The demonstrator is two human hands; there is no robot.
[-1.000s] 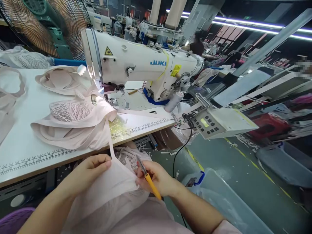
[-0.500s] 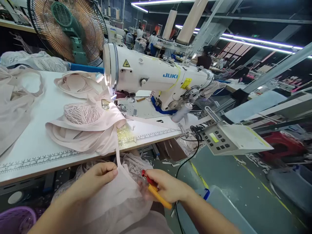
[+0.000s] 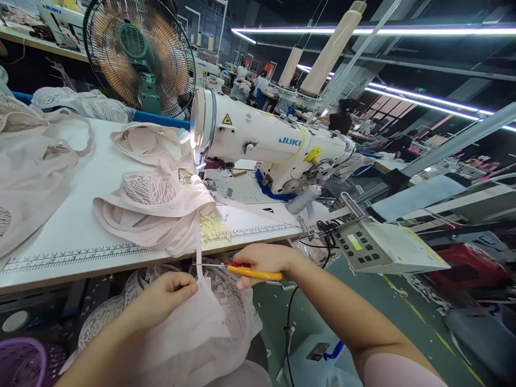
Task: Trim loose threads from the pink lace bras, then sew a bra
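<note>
My left hand (image 3: 171, 295) pinches a narrow pale pink fabric strip (image 3: 199, 250), which hangs from the bra (image 3: 161, 207) on the sewing table down to the pale garment (image 3: 193, 328) over my lap. Thread snips or scissors (image 3: 252, 272) with orange and red handles sit in my right hand (image 3: 264, 260), its fingers wrapped round them. Their thin blades reach left to the strip, just above my left fingertips. Whether the blades are apart is too fine to tell. The bra lies partly under the head of the white sewing machine (image 3: 266, 137).
More bras and pale fabric (image 3: 36, 183) lie on the left of the white table (image 3: 88, 161), whose front edge bears a printed ruler. A fan (image 3: 141, 59) stands behind. A control panel (image 3: 374, 242) juts out at right; a purple basket (image 3: 24, 360) is at lower left.
My right hand has raised the scissors up and left, and the blades have come from beside the lap garment to the strip. The view has shifted slightly. My left hand keeps its pinch.
</note>
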